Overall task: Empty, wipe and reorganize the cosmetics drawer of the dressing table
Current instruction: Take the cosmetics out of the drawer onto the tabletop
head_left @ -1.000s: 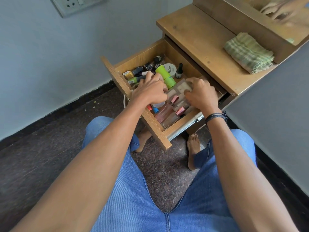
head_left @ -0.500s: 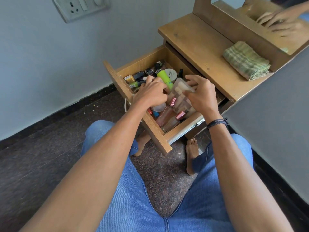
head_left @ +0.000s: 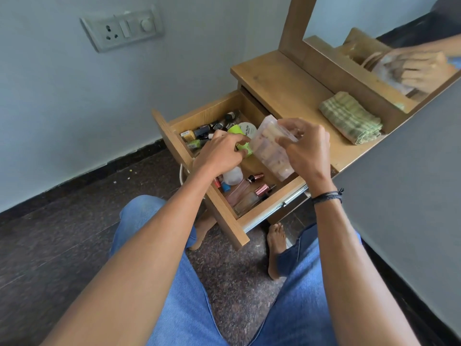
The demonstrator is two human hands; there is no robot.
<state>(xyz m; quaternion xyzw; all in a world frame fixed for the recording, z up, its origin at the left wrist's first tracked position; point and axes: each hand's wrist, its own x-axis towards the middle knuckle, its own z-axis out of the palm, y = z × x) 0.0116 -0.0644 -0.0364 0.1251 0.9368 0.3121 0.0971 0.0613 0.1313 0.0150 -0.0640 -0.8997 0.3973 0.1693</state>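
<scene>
Clear plastic, the box (head_left: 269, 148) of small cosmetics is tilted above the open drawer (head_left: 199, 113), gripped at its top end by the right hand (head_left: 306, 151) with fingers and thumb closed round it. The left hand (head_left: 219, 156) is down in the drawer, fingers curled on a green bottle (head_left: 243, 147). This looks like the emptying step, barely begun: nail polishes and perfume bottles (head_left: 245, 193) lie inside. Next, the box needs a spot on the counter (head_left: 282, 81), probably beside the folded cloth (head_left: 350, 117).
</scene>
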